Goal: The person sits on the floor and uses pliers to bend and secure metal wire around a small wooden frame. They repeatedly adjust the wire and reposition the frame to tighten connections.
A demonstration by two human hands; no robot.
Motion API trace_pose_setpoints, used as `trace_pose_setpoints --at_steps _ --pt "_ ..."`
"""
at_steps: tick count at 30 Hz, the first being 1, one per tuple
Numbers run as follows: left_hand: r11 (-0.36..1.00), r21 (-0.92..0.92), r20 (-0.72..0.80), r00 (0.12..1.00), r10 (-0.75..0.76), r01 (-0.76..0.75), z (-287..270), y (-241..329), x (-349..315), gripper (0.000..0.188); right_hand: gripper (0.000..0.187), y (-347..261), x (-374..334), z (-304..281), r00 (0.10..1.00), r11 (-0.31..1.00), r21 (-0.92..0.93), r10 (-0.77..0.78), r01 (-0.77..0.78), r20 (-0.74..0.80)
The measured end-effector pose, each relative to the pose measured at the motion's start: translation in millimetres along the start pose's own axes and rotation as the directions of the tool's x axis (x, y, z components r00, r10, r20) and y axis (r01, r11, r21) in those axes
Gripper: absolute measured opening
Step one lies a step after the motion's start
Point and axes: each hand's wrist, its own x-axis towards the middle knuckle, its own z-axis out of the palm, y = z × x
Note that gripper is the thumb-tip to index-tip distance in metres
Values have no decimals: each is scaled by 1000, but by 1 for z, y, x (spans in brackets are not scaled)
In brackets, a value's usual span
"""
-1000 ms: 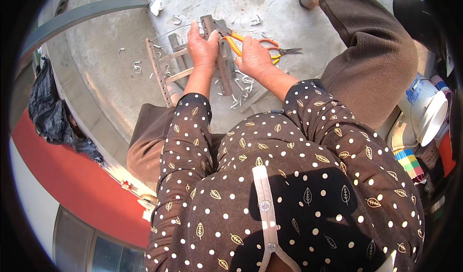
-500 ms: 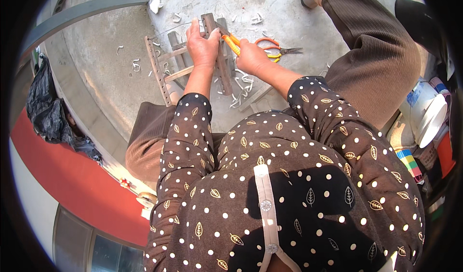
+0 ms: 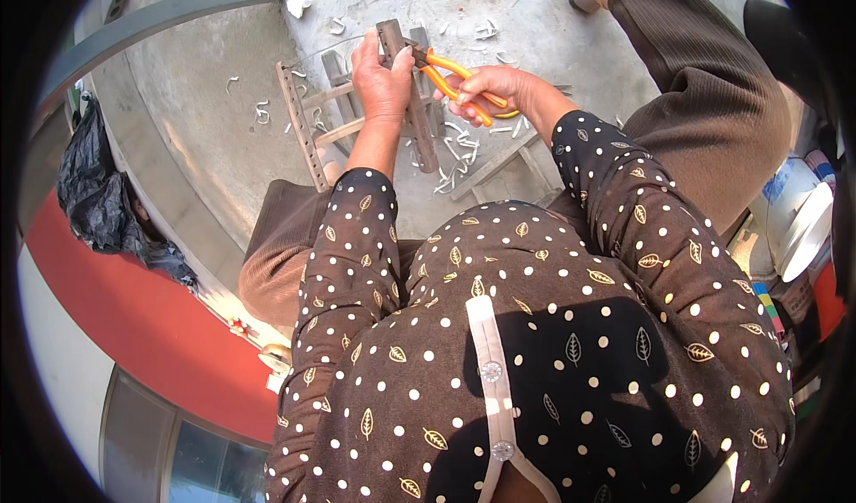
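Observation:
My left hand [image 3: 382, 84] grips the upper part of a brown wooden rail, which belongs to a small wooden frame [image 3: 419, 133] with rows of holes. In my right hand [image 3: 499, 86] is a pair of pliers [image 3: 443, 61] with orange handles. The handles are spread apart, and the dark jaws reach the rail's right side beside my left thumb. Whether the jaws bite on anything is too small to tell. A thin wire runs from the frame's left rail toward my left fingers. Scissors [image 3: 508, 115] lie on the ground, mostly hidden under my right hand.
White strip scraps [image 3: 459, 151] litter the concrete. Another wooden frame [image 3: 506, 161] lies nearer my body. My legs flank the work. A curved grey metal bar [image 3: 169, 11] and a black plastic bag [image 3: 94, 191] are at left. White round containers [image 3: 802, 226] stand at right.
My right hand has shifted slightly right, and the pliers' handles have opened wide. The scissors are now mostly covered. My left hand keeps its grip on the rail.

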Motion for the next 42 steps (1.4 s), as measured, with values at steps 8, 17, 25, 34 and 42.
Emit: trace_pose_setpoints --at_steps 8,17,25,34,42 --pt "1000 29 13 1000 3 -3 -3 5 2 61 38 2 5 9 974 984 -176 -36 -4 -225" --pt "998 -47 0 999 -39 39 -1 4 4 60 27 0 11 51 871 934 -346 -99 -85 -482" --pt "998 -65 27 999 -22 24 -3 0 0 57 42 3 6 5 1000 1000 -21 -13 13 15" --pt "988 -156 57 998 2 7 -8 -2 -3 58 55 23 27 -20 980 993 92 -90 75 176" --pt "998 -58 50 999 -15 18 -3 -14 3 60 39 7 22 1 883 699 -700 -228 -145 -411"
